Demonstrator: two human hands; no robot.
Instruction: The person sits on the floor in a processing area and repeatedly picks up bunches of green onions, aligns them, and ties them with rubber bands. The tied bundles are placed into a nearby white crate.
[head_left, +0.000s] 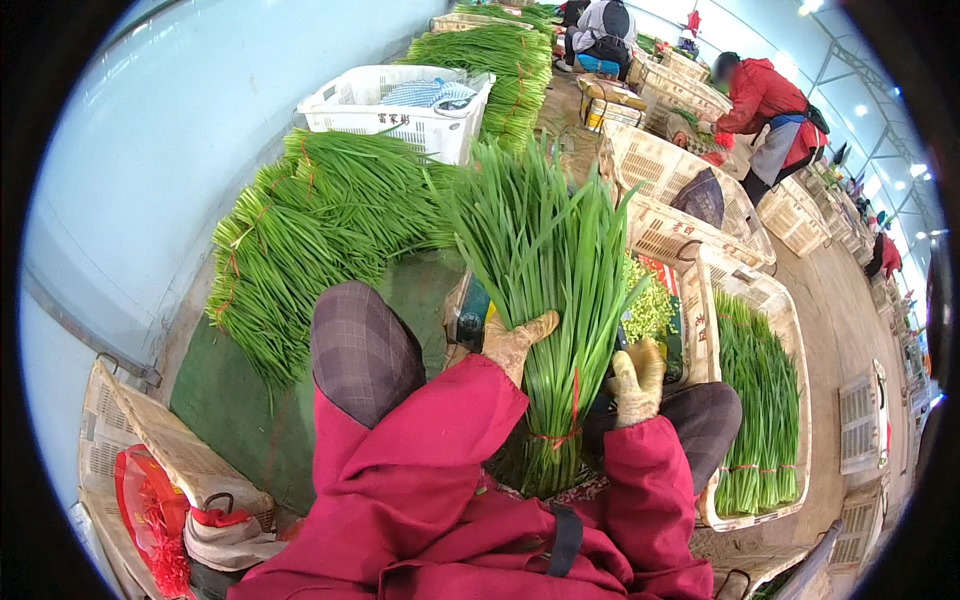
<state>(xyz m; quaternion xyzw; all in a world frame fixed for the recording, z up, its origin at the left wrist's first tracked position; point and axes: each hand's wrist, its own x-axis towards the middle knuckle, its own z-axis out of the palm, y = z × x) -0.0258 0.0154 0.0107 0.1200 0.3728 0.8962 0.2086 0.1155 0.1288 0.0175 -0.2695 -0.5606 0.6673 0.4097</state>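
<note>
A large bundle of garlic chives (544, 240) stands upright in front of me, leaves fanned out at the top. Around its lower stems runs a red tie (556, 438), one end sticking up. My left hand (517, 341), in a soiled glove, clasps the bundle's left side at mid-height, thumb across the leaves. My right hand (639, 382), also gloved, is raised just right of the bundle with thumb and fingers apart and nothing visible in it. Beyond it, small yellow-green clippings (649, 304) lie heaped beside a plastic crate. The stem ends sit between my knees.
Tied chive bundles (300, 225) are piled on a green sheet (255, 405) at left. A crate of tied chives (757, 405) is at right. A white crate (390, 112) and beige crates (690, 180) stand ahead. A co-worker in red (772, 105) bends over crates.
</note>
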